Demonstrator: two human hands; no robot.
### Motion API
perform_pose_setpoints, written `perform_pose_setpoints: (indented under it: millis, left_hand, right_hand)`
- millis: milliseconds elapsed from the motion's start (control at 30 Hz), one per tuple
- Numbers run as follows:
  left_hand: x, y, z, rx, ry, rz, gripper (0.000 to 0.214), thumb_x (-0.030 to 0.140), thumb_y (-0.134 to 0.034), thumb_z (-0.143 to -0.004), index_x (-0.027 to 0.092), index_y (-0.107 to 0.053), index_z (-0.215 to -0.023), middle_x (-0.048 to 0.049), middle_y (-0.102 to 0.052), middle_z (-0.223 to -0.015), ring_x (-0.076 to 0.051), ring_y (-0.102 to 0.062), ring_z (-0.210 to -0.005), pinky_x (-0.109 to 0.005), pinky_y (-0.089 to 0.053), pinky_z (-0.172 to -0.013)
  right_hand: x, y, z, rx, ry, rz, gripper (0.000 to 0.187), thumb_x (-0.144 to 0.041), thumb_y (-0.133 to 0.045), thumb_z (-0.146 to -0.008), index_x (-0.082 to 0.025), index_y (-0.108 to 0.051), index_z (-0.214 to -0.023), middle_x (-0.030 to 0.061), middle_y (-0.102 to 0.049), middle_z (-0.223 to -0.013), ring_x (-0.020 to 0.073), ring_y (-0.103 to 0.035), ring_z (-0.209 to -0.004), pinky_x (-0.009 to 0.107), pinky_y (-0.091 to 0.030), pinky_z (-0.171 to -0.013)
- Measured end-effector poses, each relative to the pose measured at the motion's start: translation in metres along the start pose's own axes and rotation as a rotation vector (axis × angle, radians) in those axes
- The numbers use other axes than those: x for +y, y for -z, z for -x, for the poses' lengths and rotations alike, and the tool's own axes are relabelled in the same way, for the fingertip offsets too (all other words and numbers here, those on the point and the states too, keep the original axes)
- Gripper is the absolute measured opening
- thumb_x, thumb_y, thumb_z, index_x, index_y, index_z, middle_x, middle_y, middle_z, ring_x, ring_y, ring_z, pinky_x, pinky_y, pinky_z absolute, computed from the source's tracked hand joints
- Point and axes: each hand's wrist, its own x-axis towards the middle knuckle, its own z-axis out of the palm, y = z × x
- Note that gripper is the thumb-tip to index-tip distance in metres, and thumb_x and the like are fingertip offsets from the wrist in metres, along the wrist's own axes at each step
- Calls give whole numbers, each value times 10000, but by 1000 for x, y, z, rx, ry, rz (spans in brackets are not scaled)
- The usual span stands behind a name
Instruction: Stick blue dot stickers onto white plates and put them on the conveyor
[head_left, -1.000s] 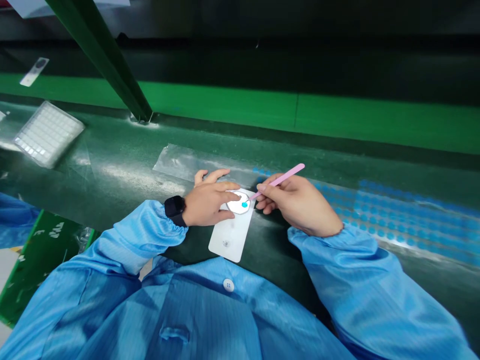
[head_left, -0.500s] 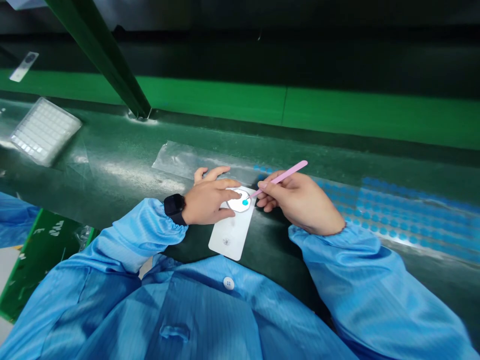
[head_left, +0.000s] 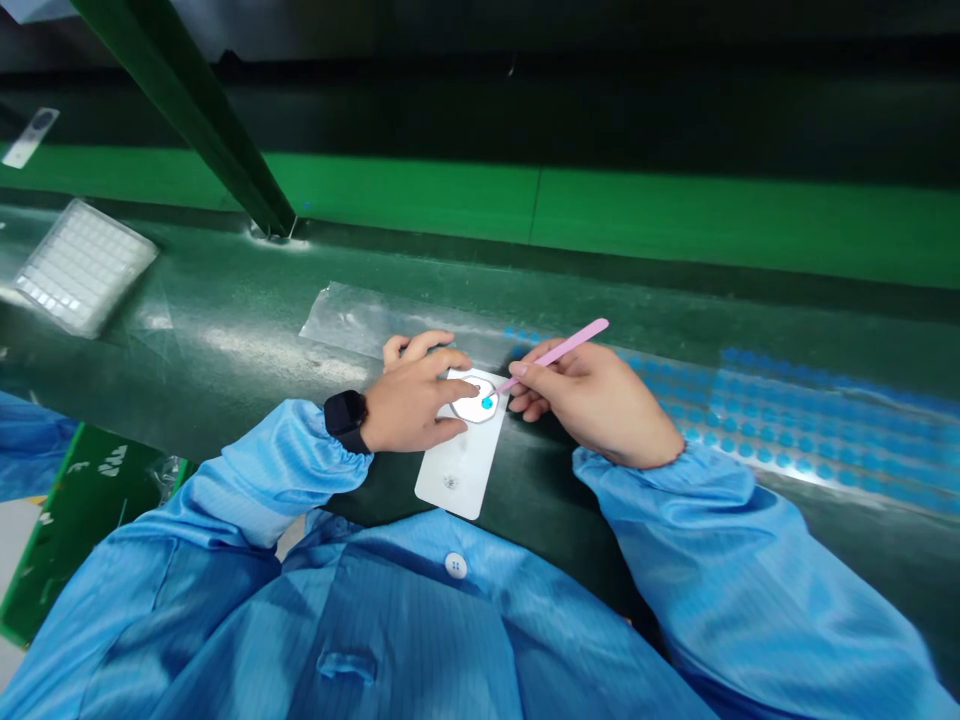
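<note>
A white rectangular plate [head_left: 459, 465] lies on the dark green bench in front of me, with a shiny round part [head_left: 474, 404] at its far end. My left hand [head_left: 411, 398], with a black watch on the wrist, rests on that end, fingers bent and pressing around the round part. My right hand [head_left: 594, 398] pinches pink tweezers [head_left: 556, 352], whose tip sits at a small cyan dot [head_left: 487, 403] on the round part.
A long sheet of blue round stickers [head_left: 787, 420] runs to the right on the bench. A clear film [head_left: 352, 320] lies behind my hands. A clear gridded tray [head_left: 79, 265] sits far left; a green post [head_left: 187, 120] slants up behind it.
My left fingers have curled in a little closer around the round part. The tweezers' tip stays at the cyan dot; the view has shifted slightly.
</note>
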Motion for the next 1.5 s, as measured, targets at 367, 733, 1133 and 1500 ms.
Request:
perform_pose_setpoints:
  millis: [367,733,1133,1500]
  left_hand:
    - [11,0,2,-14,-75,-114,264,277,-546,-827,249,-703,-1038,-90,-599,-1080,-299,-424,-1120,-473,-240,-843]
    - [17,-2,4,-3,-79,-187,274,251,-542,-821,258,-688,-1053,-81,-599,-1045,-294,-417,-1090,-461,-234,-802]
    - [21,-5,6,15,-49,-224,257,256,-543,-828,281,-683,-1043,-70,-593,-1060,-285,-403,-1078,-447,-236,-792]
    - [24,-5,6,0,-19,-247,308,240,-549,-814,283,-662,-1098,-74,-595,-1091,-291,-403,-1075,-440,-243,-776]
  right_hand:
    - [1,1,-1,-20,48,33,136,-195,-670,-825,-144,-606,-716,34,-657,-561,126,-612,-462,213,-513,-439]
    - [-4,0,0,-22,36,58,184,-130,-620,-860,-146,-600,-678,28,-658,-554,107,-601,-445,191,-499,-437]
    - [-3,0,0,-22,54,87,155,-140,-624,-861,-151,-598,-710,26,-667,-576,118,-614,-461,208,-506,-453]
    - [1,2,-3,-13,68,-15,140,-149,-628,-856,-146,-597,-719,40,-666,-575,125,-611,-450,215,-507,-427]
